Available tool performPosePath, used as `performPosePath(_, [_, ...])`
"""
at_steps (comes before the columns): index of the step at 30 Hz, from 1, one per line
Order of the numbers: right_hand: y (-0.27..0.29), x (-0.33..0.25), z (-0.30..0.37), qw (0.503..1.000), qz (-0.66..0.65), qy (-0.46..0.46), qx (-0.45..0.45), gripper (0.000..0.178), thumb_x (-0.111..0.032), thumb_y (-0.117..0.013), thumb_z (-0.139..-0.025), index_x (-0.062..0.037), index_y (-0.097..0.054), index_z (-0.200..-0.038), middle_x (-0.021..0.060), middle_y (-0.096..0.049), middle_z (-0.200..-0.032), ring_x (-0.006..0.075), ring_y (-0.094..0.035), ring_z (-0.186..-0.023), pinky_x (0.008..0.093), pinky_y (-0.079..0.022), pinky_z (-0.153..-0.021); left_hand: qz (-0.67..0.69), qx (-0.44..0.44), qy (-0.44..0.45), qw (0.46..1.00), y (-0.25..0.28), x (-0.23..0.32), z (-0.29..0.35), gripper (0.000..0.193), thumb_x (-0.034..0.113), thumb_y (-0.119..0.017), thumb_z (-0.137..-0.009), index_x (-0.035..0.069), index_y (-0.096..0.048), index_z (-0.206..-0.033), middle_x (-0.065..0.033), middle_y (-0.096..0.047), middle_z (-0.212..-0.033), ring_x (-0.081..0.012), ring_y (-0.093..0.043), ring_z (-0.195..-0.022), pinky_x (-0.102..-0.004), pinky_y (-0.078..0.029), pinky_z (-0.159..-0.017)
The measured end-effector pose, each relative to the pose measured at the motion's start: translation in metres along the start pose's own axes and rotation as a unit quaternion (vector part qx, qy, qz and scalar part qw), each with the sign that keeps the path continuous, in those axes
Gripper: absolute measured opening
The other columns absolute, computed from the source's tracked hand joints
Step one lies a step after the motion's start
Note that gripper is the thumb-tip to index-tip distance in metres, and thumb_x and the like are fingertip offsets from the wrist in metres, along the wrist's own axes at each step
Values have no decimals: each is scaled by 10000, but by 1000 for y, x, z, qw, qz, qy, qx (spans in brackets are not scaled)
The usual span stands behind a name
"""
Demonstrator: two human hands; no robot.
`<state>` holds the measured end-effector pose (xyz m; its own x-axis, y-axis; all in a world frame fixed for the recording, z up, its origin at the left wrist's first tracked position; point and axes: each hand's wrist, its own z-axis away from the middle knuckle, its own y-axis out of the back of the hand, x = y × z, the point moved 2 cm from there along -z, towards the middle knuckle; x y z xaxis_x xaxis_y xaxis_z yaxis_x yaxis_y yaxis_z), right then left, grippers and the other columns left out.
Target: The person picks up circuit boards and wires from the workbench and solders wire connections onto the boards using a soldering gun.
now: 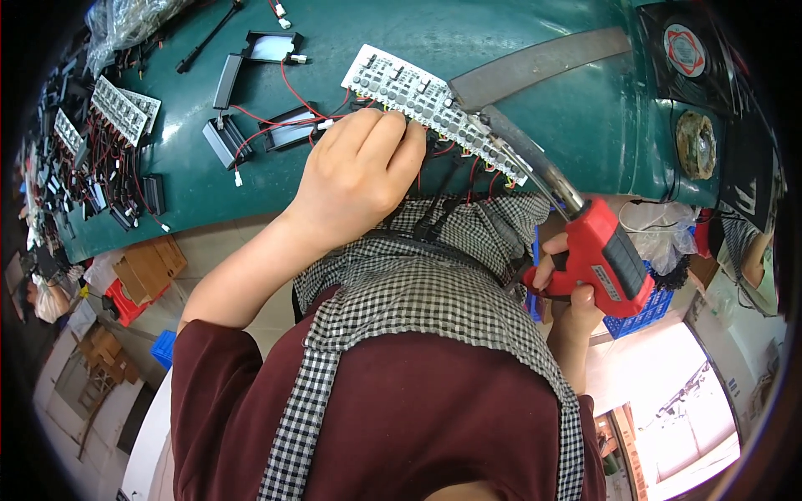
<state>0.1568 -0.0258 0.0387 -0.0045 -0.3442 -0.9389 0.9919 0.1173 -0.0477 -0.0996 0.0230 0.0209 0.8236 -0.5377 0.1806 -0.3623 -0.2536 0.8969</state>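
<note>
A long white circuit board panel [397, 82], packed with dark round parts, lies slantwise near the table's front edge. My left hand [355, 171] is closed at the panel's near edge, its fingertips curled under and hidden; I cannot make out what they hold. Wrapped round the handle of a red and black soldering gun [608, 255] is my right hand [582, 307]. The gun's long metal nose points up and left, its tip at the panel's right part; whether it touches is unclear. Red and black wires [292, 88] run from beside my left hand to small black housings [292, 129].
A flat dark metal strip [543, 67] lies against the panel's far right end on the green table [585, 100]. More circuit boards [119, 110] and a heap of wired black parts fill the left side. A round brownish dish [695, 144] stands at the right edge.
</note>
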Motion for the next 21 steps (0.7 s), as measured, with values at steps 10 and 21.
performPosePath(10, [5, 7, 6, 998, -35, 41, 13, 778, -588, -625, -767, 96, -481, -1109, 167, -586, -977, 152, -557, -593, 234, -405, -479, 11, 21, 65, 998, 1, 1, -5, 173, 33, -691, -669, 34, -637, -833, -56, -587, -821, -197, -578, -701, -313, -462, -583])
performPosePath(21, [12, 12, 14, 995, -60, 69, 30, 753, -551, -606, -806, 91, -429, -1157, 188, -558, -967, 158, -536, -567, 236, -418, -471, 156, 10, 227, 961, -5, -4, -11, 87, 42, -640, -722, 30, -559, -751, -65, -539, -775, -259, -531, -728, -366, -424, -637])
